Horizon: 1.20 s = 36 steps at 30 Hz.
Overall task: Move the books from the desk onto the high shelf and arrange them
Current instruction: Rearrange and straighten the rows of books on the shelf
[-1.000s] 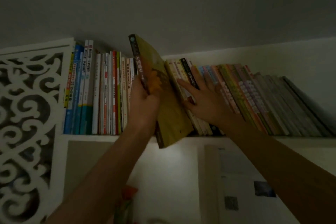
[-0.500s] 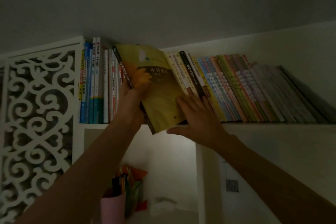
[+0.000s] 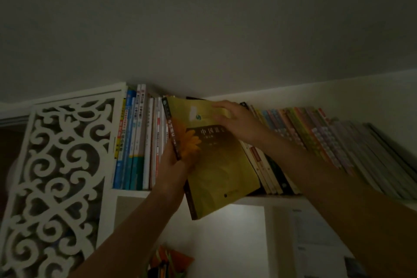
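Yellow book [image 3: 216, 165]: tilted over the shelf's [image 3: 130, 192] front edge, left hand [image 3: 173, 171] clamped on its spine, right hand [image 3: 237, 124] flat on its cover; I judged it needed uprighting before sliding in.

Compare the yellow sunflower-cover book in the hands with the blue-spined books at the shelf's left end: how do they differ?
The yellow sunflower-cover book leans right with its front cover showing; the blue-spined books stand upright, showing only spines. The yellow book juts past the white shelf edge, gripped by the left hand and touched by the right hand; the blue-spined books sit fully on the shelf, untouched. Both occupy the same high shelf.
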Each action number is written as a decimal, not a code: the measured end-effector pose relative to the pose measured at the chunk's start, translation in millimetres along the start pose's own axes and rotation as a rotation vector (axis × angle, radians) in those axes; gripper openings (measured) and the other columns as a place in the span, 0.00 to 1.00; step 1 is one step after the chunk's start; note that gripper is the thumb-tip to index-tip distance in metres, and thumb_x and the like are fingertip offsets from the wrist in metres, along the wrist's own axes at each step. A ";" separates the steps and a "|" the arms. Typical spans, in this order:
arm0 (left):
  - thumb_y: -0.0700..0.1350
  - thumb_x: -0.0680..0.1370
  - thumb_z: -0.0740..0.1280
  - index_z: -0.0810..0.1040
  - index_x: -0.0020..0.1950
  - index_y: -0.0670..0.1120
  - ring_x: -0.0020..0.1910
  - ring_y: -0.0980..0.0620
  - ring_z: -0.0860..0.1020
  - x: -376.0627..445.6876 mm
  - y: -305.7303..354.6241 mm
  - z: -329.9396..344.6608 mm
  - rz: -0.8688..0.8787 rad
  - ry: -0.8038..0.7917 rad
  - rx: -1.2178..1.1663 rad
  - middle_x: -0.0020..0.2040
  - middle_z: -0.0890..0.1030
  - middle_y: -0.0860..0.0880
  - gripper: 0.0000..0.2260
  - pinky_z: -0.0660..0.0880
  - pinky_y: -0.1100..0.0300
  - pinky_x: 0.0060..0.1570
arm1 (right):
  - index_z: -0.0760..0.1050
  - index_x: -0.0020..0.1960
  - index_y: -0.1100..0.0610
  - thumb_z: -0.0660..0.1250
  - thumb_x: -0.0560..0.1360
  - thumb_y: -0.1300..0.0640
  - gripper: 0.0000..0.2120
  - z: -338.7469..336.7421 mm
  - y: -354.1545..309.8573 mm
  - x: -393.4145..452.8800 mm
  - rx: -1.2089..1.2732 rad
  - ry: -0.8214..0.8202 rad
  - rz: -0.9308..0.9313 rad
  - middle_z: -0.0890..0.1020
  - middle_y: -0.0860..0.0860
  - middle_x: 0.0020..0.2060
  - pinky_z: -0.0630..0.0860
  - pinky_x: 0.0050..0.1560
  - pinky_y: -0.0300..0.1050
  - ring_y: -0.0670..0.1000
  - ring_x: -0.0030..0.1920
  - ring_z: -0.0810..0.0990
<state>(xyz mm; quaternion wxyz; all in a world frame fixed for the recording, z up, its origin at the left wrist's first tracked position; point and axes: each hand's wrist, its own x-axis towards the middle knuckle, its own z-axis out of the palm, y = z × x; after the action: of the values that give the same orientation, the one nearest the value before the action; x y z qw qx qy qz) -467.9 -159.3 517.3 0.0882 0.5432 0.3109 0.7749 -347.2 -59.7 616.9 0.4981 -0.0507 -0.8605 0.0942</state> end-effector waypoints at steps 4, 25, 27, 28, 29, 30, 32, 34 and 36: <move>0.45 0.74 0.69 0.68 0.68 0.57 0.58 0.47 0.77 2.3 -4.1 -5.1 -0.011 0.021 -0.012 0.62 0.77 0.51 0.24 0.75 0.40 0.56 | 0.72 0.66 0.59 0.61 0.79 0.59 0.16 13.1 -25.6 51.0 0.112 -0.001 -0.117 0.73 0.53 0.66 0.63 0.57 0.25 0.48 0.67 0.69; 0.39 0.76 0.65 0.70 0.66 0.51 0.51 0.51 0.79 -8.2 42.5 -38.6 -0.027 0.081 0.073 0.55 0.79 0.50 0.20 0.77 0.59 0.39 | 0.52 0.76 0.44 0.48 0.80 0.40 0.25 44.0 13.3 38.6 -0.480 0.104 -0.131 0.53 0.44 0.76 0.37 0.73 0.55 0.50 0.76 0.47; 0.38 0.76 0.65 0.70 0.67 0.50 0.52 0.48 0.79 -7.9 51.6 -42.5 -0.040 0.059 0.103 0.56 0.79 0.48 0.20 0.78 0.55 0.42 | 0.49 0.76 0.43 0.50 0.79 0.38 0.28 46.9 21.5 23.9 -0.439 0.139 -0.131 0.52 0.45 0.76 0.38 0.73 0.53 0.50 0.76 0.47; 0.37 0.76 0.65 0.71 0.67 0.49 0.53 0.46 0.78 -8.0 56.6 -45.4 -0.046 0.055 0.122 0.57 0.78 0.46 0.20 0.77 0.51 0.45 | 0.47 0.76 0.43 0.51 0.78 0.37 0.29 44.7 25.3 19.0 -0.431 0.134 -0.120 0.51 0.46 0.77 0.38 0.73 0.52 0.50 0.76 0.46; 0.37 0.75 0.65 0.71 0.66 0.48 0.54 0.45 0.78 -9.1 61.8 -48.8 -0.050 0.058 0.132 0.58 0.78 0.45 0.20 0.77 0.49 0.47 | 0.45 0.76 0.43 0.50 0.77 0.36 0.31 41.1 28.7 15.3 -0.440 0.116 -0.108 0.49 0.46 0.77 0.39 0.74 0.52 0.49 0.76 0.45; 0.36 0.75 0.65 0.72 0.65 0.48 0.54 0.44 0.78 -9.9 66.3 -53.3 -0.049 0.074 0.132 0.57 0.79 0.45 0.19 0.77 0.48 0.47 | 0.42 0.76 0.43 0.50 0.76 0.34 0.33 37.5 31.5 11.6 -0.469 0.098 -0.101 0.46 0.46 0.77 0.39 0.74 0.52 0.49 0.76 0.43; 0.36 0.74 0.66 0.75 0.60 0.49 0.51 0.47 0.79 -13.0 74.7 -63.1 -0.032 0.131 0.108 0.54 0.80 0.47 0.16 0.77 0.51 0.44 | 0.40 0.76 0.43 0.47 0.75 0.32 0.34 33.8 36.9 3.2 -0.536 0.080 -0.112 0.43 0.47 0.77 0.39 0.75 0.52 0.49 0.76 0.40; 0.37 0.74 0.66 0.75 0.59 0.49 0.50 0.48 0.79 -15.7 84.0 -73.8 -0.017 0.186 0.094 0.53 0.80 0.49 0.15 0.77 0.51 0.44 | 0.42 0.76 0.43 0.44 0.75 0.33 0.32 34.8 44.0 -9.6 -0.556 0.082 -0.118 0.44 0.48 0.77 0.39 0.75 0.54 0.50 0.76 0.40; 0.37 0.74 0.66 0.74 0.62 0.48 0.51 0.48 0.79 -17.5 94.6 -82.9 -0.014 0.239 0.073 0.54 0.80 0.49 0.18 0.76 0.52 0.42 | 0.46 0.76 0.44 0.44 0.77 0.35 0.31 37.2 44.8 -23.3 -0.521 0.104 -0.087 0.47 0.48 0.77 0.40 0.75 0.54 0.50 0.76 0.42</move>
<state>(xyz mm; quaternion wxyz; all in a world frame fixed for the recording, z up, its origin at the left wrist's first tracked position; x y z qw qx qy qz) -516.3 -274.5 540.2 0.0360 0.4477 0.3511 0.8216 -368.2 -24.3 569.5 0.5152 -0.1451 -0.8304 -0.1546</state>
